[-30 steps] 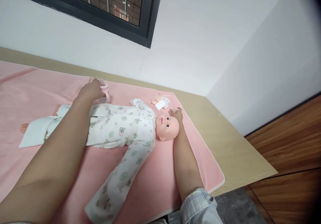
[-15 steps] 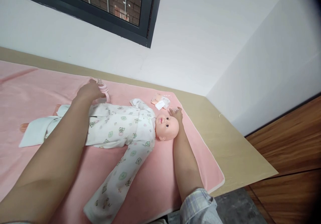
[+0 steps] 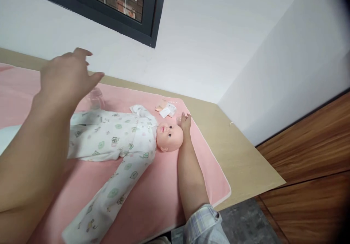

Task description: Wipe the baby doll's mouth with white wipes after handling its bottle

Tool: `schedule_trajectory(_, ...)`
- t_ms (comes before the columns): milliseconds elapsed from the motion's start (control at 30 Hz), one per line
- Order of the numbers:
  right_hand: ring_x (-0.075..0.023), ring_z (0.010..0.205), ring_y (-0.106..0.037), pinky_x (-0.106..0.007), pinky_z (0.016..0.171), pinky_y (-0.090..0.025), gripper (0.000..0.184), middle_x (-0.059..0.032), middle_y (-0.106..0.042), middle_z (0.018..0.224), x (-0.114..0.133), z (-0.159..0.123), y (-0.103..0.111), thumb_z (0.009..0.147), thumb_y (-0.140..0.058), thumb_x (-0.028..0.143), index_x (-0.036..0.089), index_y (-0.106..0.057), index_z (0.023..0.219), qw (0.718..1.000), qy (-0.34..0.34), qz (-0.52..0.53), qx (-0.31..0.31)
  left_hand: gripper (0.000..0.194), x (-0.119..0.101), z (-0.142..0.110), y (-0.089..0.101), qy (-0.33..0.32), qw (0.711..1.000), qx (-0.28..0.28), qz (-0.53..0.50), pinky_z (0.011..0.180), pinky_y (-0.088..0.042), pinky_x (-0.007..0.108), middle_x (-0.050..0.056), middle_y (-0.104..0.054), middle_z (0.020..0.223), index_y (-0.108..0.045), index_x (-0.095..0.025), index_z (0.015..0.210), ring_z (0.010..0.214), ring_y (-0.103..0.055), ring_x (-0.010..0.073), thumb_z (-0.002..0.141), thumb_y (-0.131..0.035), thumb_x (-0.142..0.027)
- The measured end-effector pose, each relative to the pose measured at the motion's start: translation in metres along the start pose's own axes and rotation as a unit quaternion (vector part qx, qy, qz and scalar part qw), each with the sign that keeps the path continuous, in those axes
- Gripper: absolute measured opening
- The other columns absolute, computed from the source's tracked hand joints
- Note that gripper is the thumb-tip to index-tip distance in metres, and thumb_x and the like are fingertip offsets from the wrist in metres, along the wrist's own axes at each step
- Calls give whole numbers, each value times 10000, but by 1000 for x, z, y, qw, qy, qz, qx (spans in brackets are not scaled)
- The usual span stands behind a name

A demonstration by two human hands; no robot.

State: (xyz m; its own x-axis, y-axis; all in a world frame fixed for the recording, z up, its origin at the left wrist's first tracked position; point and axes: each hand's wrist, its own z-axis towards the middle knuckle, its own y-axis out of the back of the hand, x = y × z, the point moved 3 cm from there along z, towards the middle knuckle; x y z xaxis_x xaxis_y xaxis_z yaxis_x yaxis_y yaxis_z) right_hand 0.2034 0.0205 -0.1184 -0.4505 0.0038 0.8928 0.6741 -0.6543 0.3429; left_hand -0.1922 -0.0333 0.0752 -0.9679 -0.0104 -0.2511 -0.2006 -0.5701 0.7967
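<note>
A doll (image 3: 170,136) lies on its back on a pink pad (image 3: 153,185), dressed in a white top (image 3: 112,134) with green and brown animal prints. My left hand (image 3: 67,74) hangs raised over the doll's lower body, thumb and fingers apart, holding nothing. Behind it a pink feeding bottle (image 3: 95,97) stands on the pad, blurred and partly covered. Past the doll's head, my right hand (image 3: 186,123) rests on the pad with its fingers a little apart. Beside its fingertips sits a small clear object (image 3: 178,121), perhaps a bottle cap.
Small folded items with a white tag (image 3: 165,111) lie near the pad's far edge. A pale wooden tabletop (image 3: 232,156) extends beyond the pad. White walls (image 3: 191,54), a dark window frame (image 3: 149,29) and wooden panels (image 3: 303,149) surround it.
My left hand has let go of the feeding bottle and risen up and to the left. My right hand has come away from the small clear object. The view has shifted right.
</note>
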Motion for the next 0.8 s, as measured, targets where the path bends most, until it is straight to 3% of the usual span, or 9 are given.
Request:
schedule_trajectory(100,-233,1176,-565,-366,1015,-424,523,-162,-626,1248,7,2,4,954,-403,521,118,-534,1259,997,61,4,-37,469,-49,-16,1,-102,993,43,-29,906,-484,409,105,-656,1233,-486,-186,1376,1117,-610,326,959,-464,-400)
schedule_trajectory(233,-234,1221,-517,-363,1055,-383,464,-131,-660,1179,19,0,12,974,-326,480,141,-621,1088,982,158,6,-109,439,-108,-22,-32,-231,964,135,9,937,-460,416,153,-654,1232,-548,-137,1341,1111,-613,338,958,-492,-345)
schedule_trajectory(300,-217,1135,-558,-337,999,-411,454,-106,-689,1098,22,-2,14,976,-307,459,161,-648,994,977,184,7,-112,439,-131,-22,-52,-255,947,195,5,966,-438,391,132,-664,1220,-583,-157,1327,1135,-608,327,931,-535,-341)
schedule_trajectory(433,-157,820,-631,-253,774,-446,487,-41,-712,841,24,-6,12,982,-283,485,181,-644,859,978,197,43,-49,426,-169,-26,-91,-273,887,369,-51,1013,-399,353,78,-678,1217,-654,-237,1262,1188,-580,305,867,-591,-386)
schedule_trajectory(533,-139,701,-631,-229,707,-430,510,-4,-672,682,24,-9,9,981,-278,518,182,-635,843,983,174,58,-22,393,-189,-28,-115,-279,851,442,-62,967,-438,343,93,-720,1101,-701,-200,1174,1065,-640,287,840,-604,-382)
schedule_trajectory(667,-132,664,-628,-219,672,-414,526,6,-669,655,26,-11,5,983,-270,533,184,-636,836,983,178,54,-2,406,-202,-32,-147,-270,782,555,-91,800,-525,319,127,-736,990,-725,-146,1076,833,-684,257,828,-606,-444)
schedule_trajectory(800,-132,655,-629,-217,658,-421,542,4,-670,657,25,-12,-1,973,-273,558,187,-637,821,981,179,64,28,498,-205,-36,-172,-249,736,616,-132,751,-552,345,151,-730,883,-750,-156,923,862,-676,310,732,-672,-610)
